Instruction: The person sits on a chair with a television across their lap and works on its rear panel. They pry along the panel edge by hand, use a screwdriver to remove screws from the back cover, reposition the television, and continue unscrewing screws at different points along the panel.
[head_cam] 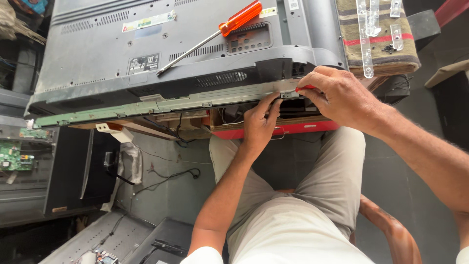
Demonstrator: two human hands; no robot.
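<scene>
A flat-screen TV [161, 54] lies face down on the bench, its grey back cover still on. Along the TV's near edge the long metal strip [146, 105] shows bare, so that edge looks partly opened, while the rest of the cover is still in place.

The right hand [342, 98] is at the TV's near right corner, fingers closed around a small red-handled tool [305, 88]; it is probably a little screwdriver, but most of it is hidden. The left hand [260, 122] is just beside it, fingers bent and pressing up on the TV's edge, holding nothing.

A big orange-handled screwdriver [215, 34] rests loose on top of the TV's back. Near it are a long pale sticker [149, 21] with coloured marks and a small dark square label [143, 63]. Right of the TV, clear plastic brackets [366, 34] lie on a striped cloth [381, 44].
</scene>
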